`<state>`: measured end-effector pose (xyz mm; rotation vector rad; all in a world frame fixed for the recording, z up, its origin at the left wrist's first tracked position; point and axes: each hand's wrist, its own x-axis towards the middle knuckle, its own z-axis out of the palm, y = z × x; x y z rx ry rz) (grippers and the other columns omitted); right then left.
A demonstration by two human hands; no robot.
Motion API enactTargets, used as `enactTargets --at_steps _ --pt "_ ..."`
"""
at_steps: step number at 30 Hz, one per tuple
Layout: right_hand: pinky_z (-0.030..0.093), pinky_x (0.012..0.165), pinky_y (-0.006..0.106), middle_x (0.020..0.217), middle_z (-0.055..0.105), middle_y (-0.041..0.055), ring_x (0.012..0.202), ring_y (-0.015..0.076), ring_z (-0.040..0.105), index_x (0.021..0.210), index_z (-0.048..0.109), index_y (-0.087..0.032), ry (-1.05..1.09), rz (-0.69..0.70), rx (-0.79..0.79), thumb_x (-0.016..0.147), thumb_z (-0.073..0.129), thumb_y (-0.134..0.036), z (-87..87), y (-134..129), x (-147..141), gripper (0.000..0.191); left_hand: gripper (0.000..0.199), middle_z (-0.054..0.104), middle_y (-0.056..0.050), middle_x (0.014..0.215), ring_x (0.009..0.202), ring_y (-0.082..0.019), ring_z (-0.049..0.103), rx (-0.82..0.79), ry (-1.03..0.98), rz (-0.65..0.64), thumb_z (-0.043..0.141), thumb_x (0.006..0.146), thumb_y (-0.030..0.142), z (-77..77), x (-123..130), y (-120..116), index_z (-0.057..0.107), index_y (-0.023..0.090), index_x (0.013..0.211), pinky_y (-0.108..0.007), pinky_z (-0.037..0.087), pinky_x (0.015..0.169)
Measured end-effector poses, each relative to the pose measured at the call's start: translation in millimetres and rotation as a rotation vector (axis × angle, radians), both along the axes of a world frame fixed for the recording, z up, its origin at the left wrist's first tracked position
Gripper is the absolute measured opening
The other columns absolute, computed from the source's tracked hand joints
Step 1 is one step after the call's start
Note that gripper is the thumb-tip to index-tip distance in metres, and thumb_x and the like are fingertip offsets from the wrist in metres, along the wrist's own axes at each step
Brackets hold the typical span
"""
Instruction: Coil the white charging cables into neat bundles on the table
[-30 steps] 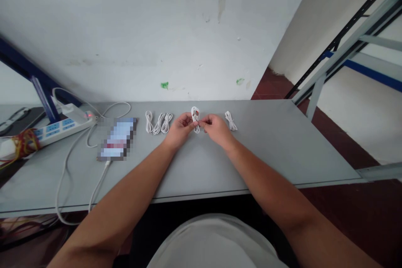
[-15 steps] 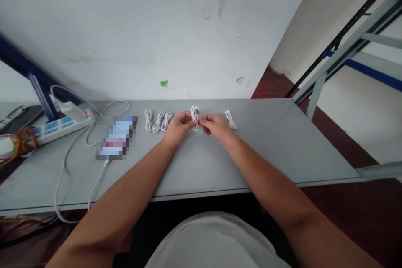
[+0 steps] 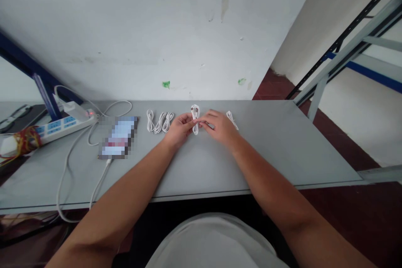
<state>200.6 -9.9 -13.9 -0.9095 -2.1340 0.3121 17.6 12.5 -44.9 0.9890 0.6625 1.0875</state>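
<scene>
A coiled white cable stands upright between my hands over the grey table. My left hand is closed on it, thumb pressed against the middle of the bundle. From the other side my right hand pinches the same cable at its waist, fingertips meeting the left thumb. Three more bundled white cables lie in a row just left of my left hand. Another white cable bundle rests beyond my right hand, which partly covers it.
To the left, a phone with a blurred screen is plugged into a white lead. A power strip holds a white charger. The table meets a wall at the back; a metal frame stands to the right.
My right hand has turned over the cable, its fingers now more raised and arched. The coil looks straighter, with the reddish spot at its top no longer visible. The view has shifted slightly.
</scene>
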Motion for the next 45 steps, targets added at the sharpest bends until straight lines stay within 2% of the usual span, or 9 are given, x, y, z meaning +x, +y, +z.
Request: enactTargets --at_steps 5,14,24,32,39,42,45 --pt "0.044 0.078 0.032 0.089 0.063 0.0055 0.084 0.0187 0.056 0.101 0.069 -0.022 -0.084 -0.049 0.084 0.093 0.053 -0.026 -7.8 6.4 0.8 0.018 0.026 0.071 -0.004 0.077 0.068 -0.012 0.065 -0.054 -0.027 -0.016 0.080 0.069 0.024 0.7 -0.7 -1.2 0.070 0.012 0.089 -0.023 0.050 0.068" --pt "0.041 0.075 0.031 0.083 0.062 0.0046 0.079 0.0177 0.054 0.083 0.065 -0.019 -0.128 -0.066 0.088 0.092 0.055 -0.026 -10.6 9.9 0.2 0.015 0.023 0.070 -0.005 0.077 0.067 -0.009 0.063 -0.089 -0.039 -0.066 0.080 0.070 0.023 -2.7 -1.3 -0.5 0.070 0.010 0.086 -0.020 0.048 0.066" --pt "0.039 0.075 0.032 0.082 0.061 0.0055 0.079 0.0188 0.051 0.083 0.065 -0.020 -0.209 -0.054 0.089 0.094 0.049 -0.026 -6.2 7.5 0.6 0.020 0.027 0.070 -0.004 0.076 0.066 -0.010 0.063 -0.101 0.015 -0.017 0.082 0.067 0.024 2.5 -0.5 -2.0 0.070 0.011 0.087 -0.022 0.048 0.064" --pt "0.039 0.080 0.035 0.086 0.064 0.0072 0.083 0.0205 0.051 0.089 0.065 -0.019 -0.265 -0.012 0.122 0.096 0.044 -0.025 -7.6 10.4 0.9 0.023 0.025 0.068 -0.004 0.072 0.062 -0.009 0.061 -0.166 0.024 -0.079 0.081 0.069 0.025 0.3 -3.1 -0.1 0.069 0.011 0.085 -0.020 0.046 0.059" --pt "0.039 0.078 0.034 0.085 0.064 0.0065 0.083 0.0205 0.050 0.088 0.064 -0.019 -0.271 -0.043 0.092 0.096 0.045 -0.024 -7.8 9.4 1.5 0.021 0.029 0.072 -0.010 0.079 0.072 -0.013 0.065 -0.208 0.064 -0.109 0.075 0.076 0.036 -0.4 -5.9 1.2 0.072 0.009 0.087 -0.023 0.051 0.067" --pt "0.038 0.078 0.034 0.085 0.064 0.0067 0.083 0.0206 0.050 0.086 0.063 -0.019 -0.269 -0.043 0.089 0.095 0.046 -0.023 -7.9 9.9 1.8 0.020 0.028 0.072 -0.011 0.081 0.074 -0.014 0.066 -0.227 0.113 -0.143 0.075 0.076 0.034 0.9 -8.0 0.6 0.072 0.009 0.089 -0.023 0.053 0.068" --pt "0.038 0.078 0.034 0.083 0.063 0.0061 0.082 0.0201 0.051 0.084 0.062 -0.020 -0.265 -0.035 0.071 0.095 0.045 -0.023 -8.4 10.9 1.8 0.021 0.027 0.071 -0.010 0.080 0.070 -0.013 0.065 -0.252 0.123 -0.126 0.077 0.075 0.030 2.0 -7.3 -1.0 0.072 0.009 0.089 -0.023 0.054 0.068"
